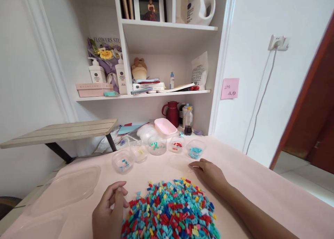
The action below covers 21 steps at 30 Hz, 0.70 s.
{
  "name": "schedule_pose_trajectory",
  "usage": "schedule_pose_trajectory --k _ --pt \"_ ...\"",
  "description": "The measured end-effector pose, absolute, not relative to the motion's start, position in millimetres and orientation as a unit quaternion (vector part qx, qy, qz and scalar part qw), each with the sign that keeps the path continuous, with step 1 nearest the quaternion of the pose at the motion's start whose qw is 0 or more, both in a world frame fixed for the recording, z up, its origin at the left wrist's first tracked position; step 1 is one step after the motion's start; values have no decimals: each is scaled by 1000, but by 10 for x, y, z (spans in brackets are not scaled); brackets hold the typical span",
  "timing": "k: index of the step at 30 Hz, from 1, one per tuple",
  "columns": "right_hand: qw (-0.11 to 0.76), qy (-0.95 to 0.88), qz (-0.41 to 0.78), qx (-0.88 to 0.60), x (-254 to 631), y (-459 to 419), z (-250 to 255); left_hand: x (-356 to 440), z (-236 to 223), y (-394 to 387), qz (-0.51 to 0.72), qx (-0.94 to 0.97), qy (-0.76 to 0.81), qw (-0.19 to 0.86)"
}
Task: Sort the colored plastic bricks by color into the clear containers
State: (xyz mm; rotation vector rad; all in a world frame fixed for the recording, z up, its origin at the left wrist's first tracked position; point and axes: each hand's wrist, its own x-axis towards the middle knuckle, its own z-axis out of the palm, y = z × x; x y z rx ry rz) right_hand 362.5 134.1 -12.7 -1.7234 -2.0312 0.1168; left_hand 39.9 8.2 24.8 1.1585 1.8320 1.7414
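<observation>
A large heap of small coloured building bricks [169, 211], mostly turquoise and red, lies in front of me. My left hand [111, 206] is at the heap's left edge, fingers loosely curled and apart, with nothing visible in them. Beyond the heap, my right hand [207, 171] has its fingertips closed on the edge of a clear plastic lid [179, 163] lying on the table. Behind are clear tubs with sorted bricks: a blue tub [122, 167], a yellow tub [138, 158], a green tub [157, 151], a red tub [176, 149] and a turquoise tub [197, 154].
Large clear lids [70, 185] lie on the pink table cover [261, 193] at left. Behind the tubs stand a pink basin [165, 127], a dark red jug [172, 113] and a bottle [188, 122]. A wooden stand [65, 131] is at back left, under shelves [146, 95].
</observation>
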Motion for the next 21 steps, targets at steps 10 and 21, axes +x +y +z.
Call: schedule_pose_trajectory --k 10,21 --pt "341 -707 58 -617 3706 1341 -150 389 318 65 643 408 629 153" --pt "425 -634 170 -624 3956 1454 -333 409 425 -50 634 452 605 165"
